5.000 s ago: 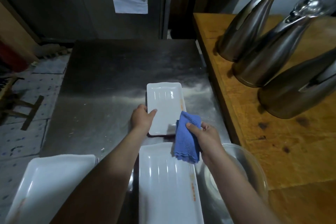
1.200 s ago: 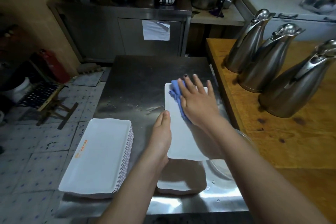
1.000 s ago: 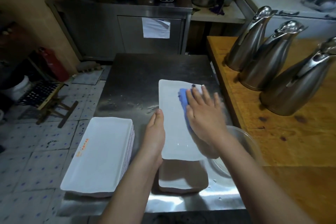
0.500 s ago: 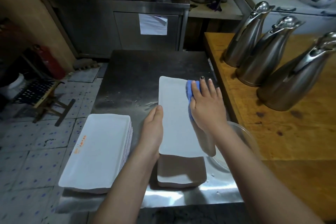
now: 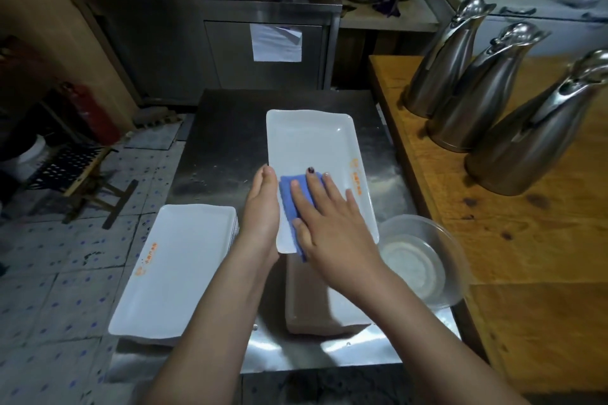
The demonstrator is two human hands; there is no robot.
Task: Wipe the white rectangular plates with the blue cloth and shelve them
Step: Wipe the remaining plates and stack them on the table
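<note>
A white rectangular plate (image 5: 312,145) with an orange logo on its right rim is held over the steel table (image 5: 223,141). My left hand (image 5: 263,207) grips its left edge. My right hand (image 5: 325,220) lies flat on the blue cloth (image 5: 291,197), pressing it onto the near left part of the plate. Under the held plate, partly hidden by my arms, lies another white plate (image 5: 316,302). A stack of white rectangular plates (image 5: 174,266) sits at the table's near left corner.
A clear bowl (image 5: 424,260) stands right of the plates. Three tall steel jugs (image 5: 477,92) stand on the wooden counter (image 5: 533,256) at right. A steel cabinet (image 5: 210,46) with pots lies beyond the table. Tiled floor and a wooden rack (image 5: 79,171) are at left.
My right hand has slid the blue cloth from the plate's far right side toward me to its near left part. The orange logo now shows. My left hand keeps its hold.
</note>
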